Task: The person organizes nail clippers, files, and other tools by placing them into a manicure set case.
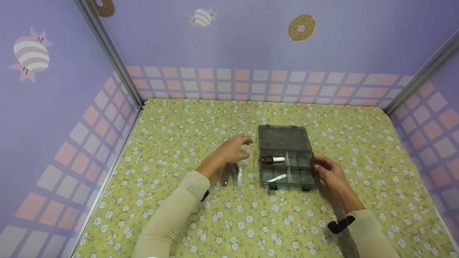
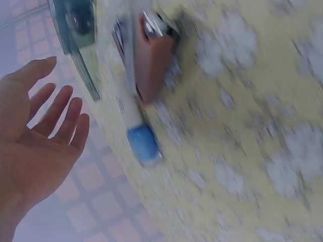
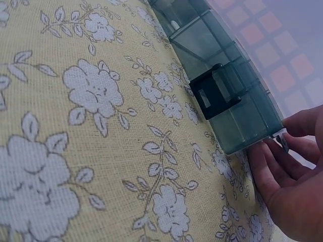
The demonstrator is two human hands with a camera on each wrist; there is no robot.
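While the right hand [image 1: 331, 173] touches its side, the open smoky-grey plastic compartment box [image 1: 287, 157] seems light, rigid; left hand [image 1: 235, 150] spread, empty.

The left hand [image 1: 235, 149] is up in the air with its fingers spread. The right hand [image 1: 331, 173] is low, fingers gently bent.
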